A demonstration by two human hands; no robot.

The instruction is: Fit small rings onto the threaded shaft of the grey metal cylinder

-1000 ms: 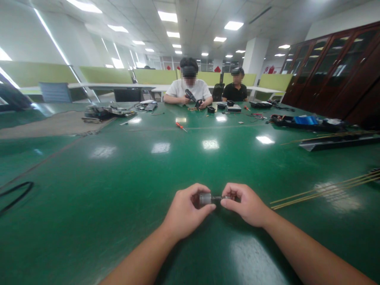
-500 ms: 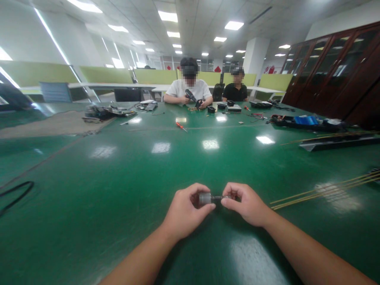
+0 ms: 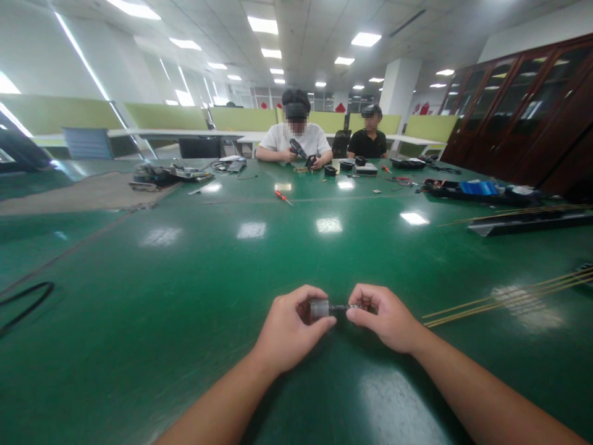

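My left hand (image 3: 294, 327) is closed around a short grey metal cylinder (image 3: 319, 309), thumb below and fingers above and behind. A thin dark rod (image 3: 338, 308) sticks out of the cylinder's right end. My right hand (image 3: 382, 317) pinches the far end of this rod between thumb and fingers, which partly hide it. Its surface looks ridged, but whether it is a drill bit or a screw shaft I cannot tell. Both hands are low over the green table (image 3: 222, 272), close in front of me.
Thin yellow rods (image 3: 500, 298) lie on the right, a black cable loop (image 3: 28, 303) on the left. Farther off is a red screwdriver (image 3: 283, 197). Across the table one person (image 3: 296, 139) holds a power drill (image 3: 298, 149); another person (image 3: 368, 143) sits beside. Electronic parts (image 3: 162, 175) lie far left.
My right hand has shifted very slightly to the right along the rod. My left hand and the cylinder stay in place.
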